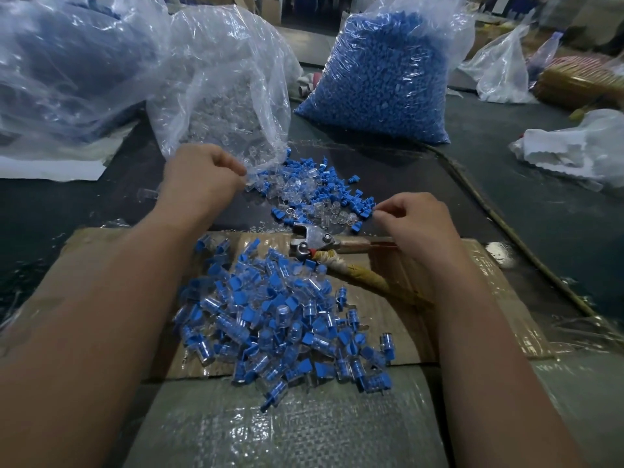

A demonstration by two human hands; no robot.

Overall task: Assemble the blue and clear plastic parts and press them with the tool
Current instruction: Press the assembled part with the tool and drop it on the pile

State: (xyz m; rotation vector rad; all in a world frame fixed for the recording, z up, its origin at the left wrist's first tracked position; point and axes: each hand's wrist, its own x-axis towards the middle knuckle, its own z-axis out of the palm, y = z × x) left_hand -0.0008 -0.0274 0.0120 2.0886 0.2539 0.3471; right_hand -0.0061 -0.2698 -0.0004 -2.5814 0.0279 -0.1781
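Toward the near edge of the table [506, 163] we find a cardboard sheet [405, 282], and on it a heap of joined parts [280, 325]. The tool [314, 243] lies across the sheet's far side. Behind it, loose parts [314, 194] are scattered at the mouth of a bag of tubes [229, 96]. To that bag's right stands a bag of plugs [381, 79].

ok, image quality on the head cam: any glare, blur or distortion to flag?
Head view: strong fisheye bending at the edges; glare streaks on the clear bag and film-wrapped cardboard; left hand and right hand slightly motion-soft, grips unreadable; assembled pile sharp; background dim and smeared.
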